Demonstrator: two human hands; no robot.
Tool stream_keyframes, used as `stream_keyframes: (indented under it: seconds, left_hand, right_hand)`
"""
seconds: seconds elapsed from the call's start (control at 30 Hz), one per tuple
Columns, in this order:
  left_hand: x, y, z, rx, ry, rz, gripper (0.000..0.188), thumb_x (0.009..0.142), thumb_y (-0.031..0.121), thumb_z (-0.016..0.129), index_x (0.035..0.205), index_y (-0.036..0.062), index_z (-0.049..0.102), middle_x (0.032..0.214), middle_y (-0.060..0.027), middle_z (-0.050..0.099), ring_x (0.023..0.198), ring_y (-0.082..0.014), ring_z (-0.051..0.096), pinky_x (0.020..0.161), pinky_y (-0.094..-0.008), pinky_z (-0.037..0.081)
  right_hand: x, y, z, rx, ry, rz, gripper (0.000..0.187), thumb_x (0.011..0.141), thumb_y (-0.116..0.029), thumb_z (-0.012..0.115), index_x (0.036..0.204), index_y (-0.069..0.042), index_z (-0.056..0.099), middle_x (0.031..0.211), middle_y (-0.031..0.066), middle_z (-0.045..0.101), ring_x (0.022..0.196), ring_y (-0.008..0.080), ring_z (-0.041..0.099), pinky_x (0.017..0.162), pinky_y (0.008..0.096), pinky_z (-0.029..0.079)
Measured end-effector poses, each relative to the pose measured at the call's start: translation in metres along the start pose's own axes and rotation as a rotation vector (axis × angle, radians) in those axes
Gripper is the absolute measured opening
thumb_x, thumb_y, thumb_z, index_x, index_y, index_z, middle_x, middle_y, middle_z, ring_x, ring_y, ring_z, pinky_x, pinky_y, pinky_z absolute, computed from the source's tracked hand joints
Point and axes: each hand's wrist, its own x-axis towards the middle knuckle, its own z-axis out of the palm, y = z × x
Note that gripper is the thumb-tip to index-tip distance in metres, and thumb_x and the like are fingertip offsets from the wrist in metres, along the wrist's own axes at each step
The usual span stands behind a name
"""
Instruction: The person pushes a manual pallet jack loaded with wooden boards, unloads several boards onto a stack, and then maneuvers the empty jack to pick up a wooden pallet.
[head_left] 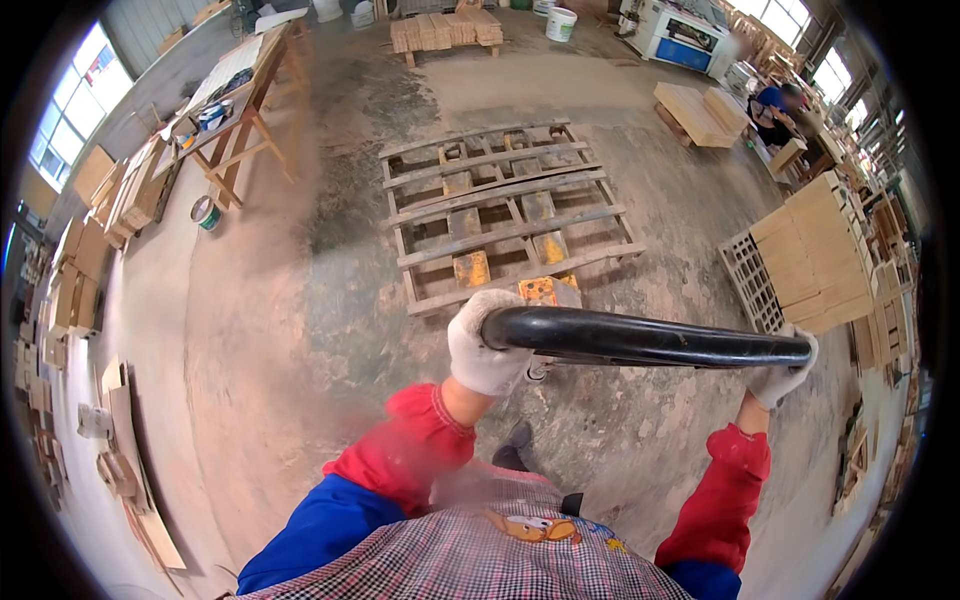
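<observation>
Both my hands wear white work gloves and grip the black handle (650,338) of a pallet jack. My left hand (487,345) wraps round the handle's left end, and my right hand (786,372) closes on its right end. Beyond the handle, the jack's worn yellow body (549,291) shows in part. Its forks run under a slatted wooden pallet (500,243), visible between the boards. No load lies on the pallet. The handle hides most of the jack's lower part.
A stack of wooden boards (815,255) stands at the right, with a person (775,110) seated beyond it. More boards (445,33) lie far ahead. A long workbench (240,100) and a bucket (205,213) are at the left. A machine (680,38) stands far right.
</observation>
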Motion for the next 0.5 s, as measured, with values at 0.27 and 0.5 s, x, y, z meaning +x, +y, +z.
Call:
stream_keyframes:
  seconds: [0.27,0.5]
  left_hand:
    - [-0.017,0.018,0.064,-0.025,-0.177,-0.023,0.024,0.062,0.001,0.072,0.084,0.0031,0.062,0.077,-0.0130,0.063,0.069,-0.0289,0.063,0.064,-0.0328,0.050]
    - [0.016,0.003,0.066,0.074,-0.067,-0.014,0.022,0.065,0.004,0.076,0.082,0.0047,0.062,0.073,-0.0117,0.062,0.066,-0.0254,0.063,0.061,-0.0308,0.049]
  right_hand:
    - [0.093,0.110,0.059,0.231,-0.161,0.516,0.012,0.086,-0.010,0.063,0.085,-0.007,0.051,0.064,0.0019,0.050,0.057,0.0112,0.051,0.054,0.0240,0.045]
    - [0.106,0.125,0.113,0.298,-0.157,0.602,0.012,0.085,-0.010,0.063,0.085,-0.009,0.051,0.063,0.0017,0.049,0.056,0.0117,0.050,0.055,0.0258,0.045]
